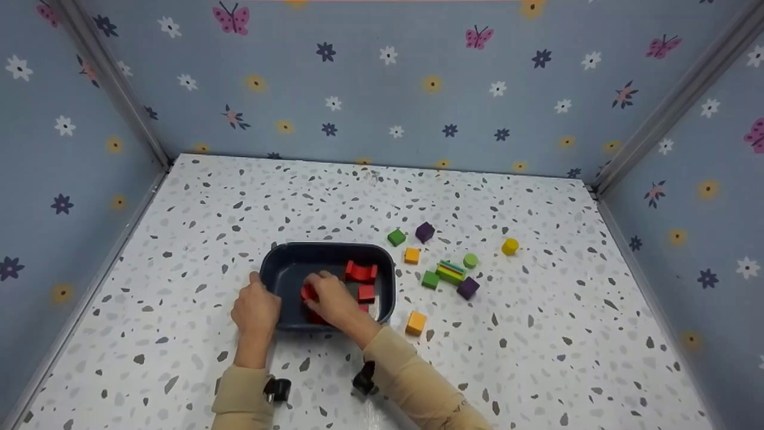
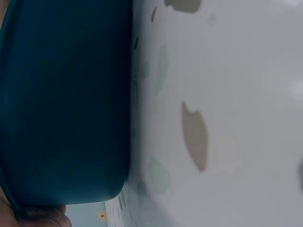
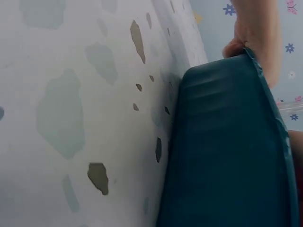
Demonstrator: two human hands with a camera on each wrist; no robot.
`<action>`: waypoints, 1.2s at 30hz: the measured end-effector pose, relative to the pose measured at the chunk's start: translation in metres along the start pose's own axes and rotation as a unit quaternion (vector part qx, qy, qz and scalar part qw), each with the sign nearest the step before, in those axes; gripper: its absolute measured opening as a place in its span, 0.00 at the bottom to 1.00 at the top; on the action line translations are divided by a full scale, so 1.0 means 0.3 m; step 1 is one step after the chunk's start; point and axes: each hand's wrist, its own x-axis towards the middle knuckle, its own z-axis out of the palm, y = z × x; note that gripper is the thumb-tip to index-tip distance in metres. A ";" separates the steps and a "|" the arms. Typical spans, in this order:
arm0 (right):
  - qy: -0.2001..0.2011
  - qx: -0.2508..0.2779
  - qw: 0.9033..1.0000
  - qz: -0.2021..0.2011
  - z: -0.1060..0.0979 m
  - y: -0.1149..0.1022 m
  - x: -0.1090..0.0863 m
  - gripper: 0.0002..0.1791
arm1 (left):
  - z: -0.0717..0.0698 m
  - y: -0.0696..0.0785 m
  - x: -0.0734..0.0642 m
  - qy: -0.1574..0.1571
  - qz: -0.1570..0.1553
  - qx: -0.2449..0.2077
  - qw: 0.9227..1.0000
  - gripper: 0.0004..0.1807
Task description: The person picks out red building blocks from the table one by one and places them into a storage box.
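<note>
A dark blue rectangular tub (image 1: 329, 246) stands on the speckled table. My left hand (image 1: 255, 306) grips its left rim; in the left wrist view the fingers (image 2: 45, 218) curl at the tub's edge. Reaching over the near side, my right hand (image 1: 335, 303) pinches a rounded red block (image 1: 308, 292) inside the tub, partly hidden by the fingers. To the right within the tub lie a red arch block (image 1: 361, 273) and a small red block (image 1: 366, 293). More red shows under the right hand. The tub's outer wall (image 3: 222, 142) fills much of the right wrist view.
Right of the tub lie loose blocks: orange cubes (image 1: 416, 323), green cubes (image 1: 430, 279), purple cubes (image 1: 468, 288), a striped block stack (image 1: 450, 272), a light green round block (image 1: 470, 260) and a yellow cylinder (image 1: 510, 246). Patterned walls (image 1: 382, 89) enclose the table on three sides.
</note>
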 end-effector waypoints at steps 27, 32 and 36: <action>-0.065 -0.113 0.991 0.005 0.055 -0.021 0.044 0.11 | 0.001 -0.002 -0.002 0.004 0.008 -0.002 1.000 0.17; -0.066 -0.115 0.991 0.005 0.055 -0.018 0.043 0.09 | 0.001 0.000 -0.001 -0.004 0.005 -0.003 1.000 0.18; -0.061 -0.118 0.991 -0.001 0.058 -0.015 0.044 0.09 | 0.000 -0.001 0.002 -0.007 0.004 -0.005 1.000 0.19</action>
